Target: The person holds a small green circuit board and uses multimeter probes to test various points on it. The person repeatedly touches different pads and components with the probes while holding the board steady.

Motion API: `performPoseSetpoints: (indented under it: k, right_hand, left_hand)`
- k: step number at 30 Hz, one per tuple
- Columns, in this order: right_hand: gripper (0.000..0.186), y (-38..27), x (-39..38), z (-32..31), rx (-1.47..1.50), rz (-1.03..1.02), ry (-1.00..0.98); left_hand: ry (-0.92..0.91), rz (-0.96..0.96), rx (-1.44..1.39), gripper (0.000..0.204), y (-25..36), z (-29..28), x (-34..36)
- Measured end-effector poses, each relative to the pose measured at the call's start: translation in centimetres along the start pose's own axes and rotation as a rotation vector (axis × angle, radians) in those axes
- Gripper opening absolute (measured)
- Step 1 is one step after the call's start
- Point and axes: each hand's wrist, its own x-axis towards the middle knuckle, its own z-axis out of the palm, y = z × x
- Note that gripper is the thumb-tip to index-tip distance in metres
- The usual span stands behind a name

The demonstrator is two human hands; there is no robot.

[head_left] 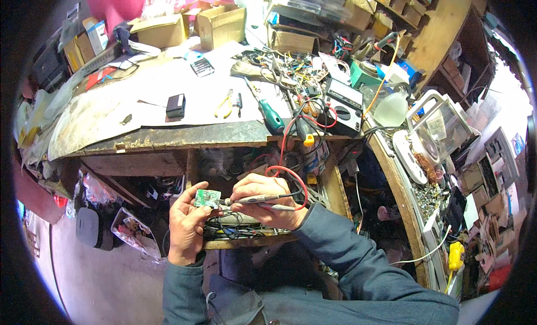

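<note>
My left hand (pixel 185 227) pinches a small green circuit board (pixel 207 198) by its edges, between thumb and fingers, above an open drawer (pixel 268 242). In my right hand (pixel 262 190) are a pair of test probes (pixel 263 199), held together like a pen. Their tips point left at the board's right side; whether they touch it I cannot tell. A red lead (pixel 302 182) loops from the probes up toward a boxy meter (pixel 342 106) on the bench. Tangled dark cables (pixel 238 224) lie in the drawer below my hands.
On the bench (pixel 112 143) are a small black case (pixel 175 106), yellow-handled pliers (pixel 225 104) and a green-handled screwdriver (pixel 272 116). A heap of wires (pixel 302 70) and cardboard boxes (pixel 221 27) sit farther back. At right, a side shelf holds a clear-framed appliance (pixel 439 126) and loose parts.
</note>
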Motion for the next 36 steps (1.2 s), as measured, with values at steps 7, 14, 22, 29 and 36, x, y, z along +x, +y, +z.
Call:
performPoseSetpoints:
  k: [7, 14, 22, 29, 36]
  right_hand:
    - [0.017, -0.5, 0.3, 0.3, 0.005, 0.045, -0.037]
    - [0.011, -0.2, -0.2, 0.0, 0.007, 0.046, 0.006]
    - [0.01, -0.5, 0.3, 0.4, 0.029, 0.033, 0.015]
    - [0.011, -0.6, -0.4, 1.1, 0.293, 0.384, 0.227]
    - [0.01, 1.1, -0.5, 1.3, 0.78, 0.6, 0.175]
  left_hand:
    - [0.006, 0.001, -0.047, 0.059, 0.0, -0.2, -0.4]
    - [-0.025, -0.022, -0.047, 0.059, 0.2, 0.5, 0.0]
    - [-0.002, -0.006, -0.048, 0.061, 0.3, 0.5, -0.3]
    - [0.005, 0.073, -0.038, 0.052, -1.2, 0.0, 0.0]
    - [-0.014, 0.095, 0.024, 0.042, -0.9, 0.4, 0.0]
